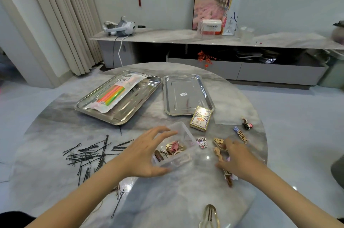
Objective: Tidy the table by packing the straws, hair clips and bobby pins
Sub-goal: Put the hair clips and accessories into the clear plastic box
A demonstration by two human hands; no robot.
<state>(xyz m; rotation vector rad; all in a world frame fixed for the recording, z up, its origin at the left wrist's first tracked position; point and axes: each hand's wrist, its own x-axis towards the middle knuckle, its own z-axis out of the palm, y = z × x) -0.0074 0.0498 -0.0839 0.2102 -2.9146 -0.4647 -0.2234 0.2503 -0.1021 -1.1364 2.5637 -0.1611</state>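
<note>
Left hand (143,155) over one box (183,131), two trays (186,86) beyond.

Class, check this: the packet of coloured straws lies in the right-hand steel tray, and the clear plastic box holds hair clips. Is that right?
One slip: the packet of coloured straws lies in the left-hand steel tray, not the right-hand tray, as the head view shows. The clear plastic box does hold hair clips.

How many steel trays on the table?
2. The left tray holds the bagged straws; the right tray sits beside it, a card box at its near corner. None seem hidden.
</note>
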